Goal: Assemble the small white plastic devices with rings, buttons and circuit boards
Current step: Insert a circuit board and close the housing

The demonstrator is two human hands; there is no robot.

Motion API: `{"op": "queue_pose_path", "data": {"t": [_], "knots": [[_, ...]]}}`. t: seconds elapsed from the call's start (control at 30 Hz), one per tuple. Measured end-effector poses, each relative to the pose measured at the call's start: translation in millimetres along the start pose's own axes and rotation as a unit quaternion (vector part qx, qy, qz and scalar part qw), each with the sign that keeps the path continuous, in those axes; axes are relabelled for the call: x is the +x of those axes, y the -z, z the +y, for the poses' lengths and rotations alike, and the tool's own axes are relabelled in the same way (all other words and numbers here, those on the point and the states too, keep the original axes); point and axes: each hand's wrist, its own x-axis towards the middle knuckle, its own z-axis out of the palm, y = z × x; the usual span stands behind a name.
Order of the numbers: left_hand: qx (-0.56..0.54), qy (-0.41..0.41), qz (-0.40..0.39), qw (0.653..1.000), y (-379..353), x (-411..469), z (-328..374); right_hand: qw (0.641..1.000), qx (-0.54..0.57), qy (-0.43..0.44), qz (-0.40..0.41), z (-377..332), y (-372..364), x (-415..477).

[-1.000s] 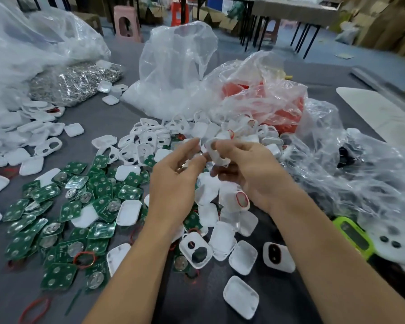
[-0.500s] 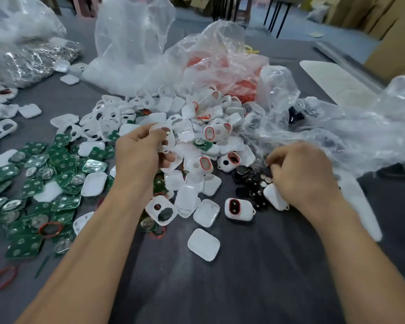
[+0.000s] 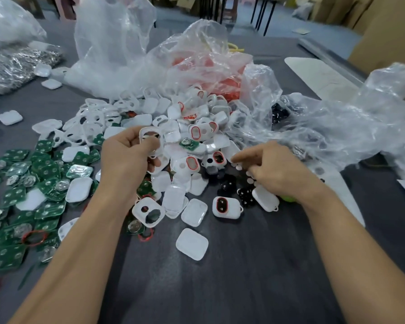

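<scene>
Behind white shells, crumpled plastic bags

Whether the right hand pinches anything under its curled fingers cannot be told. A yellow-green thing at its wrist is mostly covered. Left of that hand, the left hand hides part of the white shell it grips; farther left, green circuit boards run off the edge.

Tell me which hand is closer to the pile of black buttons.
Right. The right hand is right beside the black buttons, just to their right; the left hand is farther off to their left, holding a white shell.
</scene>
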Motion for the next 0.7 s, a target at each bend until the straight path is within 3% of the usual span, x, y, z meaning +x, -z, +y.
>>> {"op": "queue_pose_path", "data": {"t": [0.17,0.33,0.53,0.63,0.7], "knots": [[0.036,-0.003,0.0,0.999,0,2,-4,0.989,-0.106,-0.063,0.085,10,22,9],[0.054,-0.009,-0.002,0.998,0,2,-3,0.975,-0.214,-0.058,0.016,9,27,9],[0.066,-0.009,-0.002,0.998,3,1,-2,0.952,-0.3,-0.028,0.05,-9,-7,11],[0.071,-0.012,-0.002,0.997,2,-2,-1,0.968,-0.244,-0.021,0.056,-9,-5,15],[0.075,-0.015,-0.006,0.997,0,-3,1,0.995,-0.057,0.008,0.078,-9,2,14]]}}
